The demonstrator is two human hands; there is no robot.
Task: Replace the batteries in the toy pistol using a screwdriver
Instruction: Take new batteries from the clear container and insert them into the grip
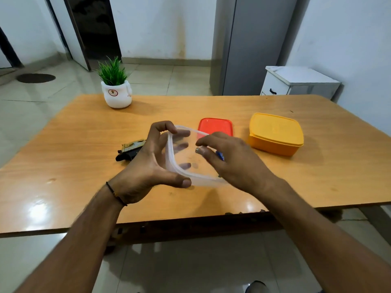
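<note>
My left hand (148,163) grips a clear plastic container (186,163) by its left rim and holds it tilted just above the table. My right hand (230,159) is at the container's right side, thumb and fingers pinched together. A small blue object (220,155) pokes out between them; only its tip shows. The toy pistol (129,150), black with a gold top, lies on the table just left of my left hand, which partly hides it.
A red lid (215,126) lies flat behind the clear container. A closed yellow box (276,134) stands to the right. A potted plant (116,89) sits at the wooden table's (74,166) far left. Grey cabinet and white drawer unit stand beyond the table.
</note>
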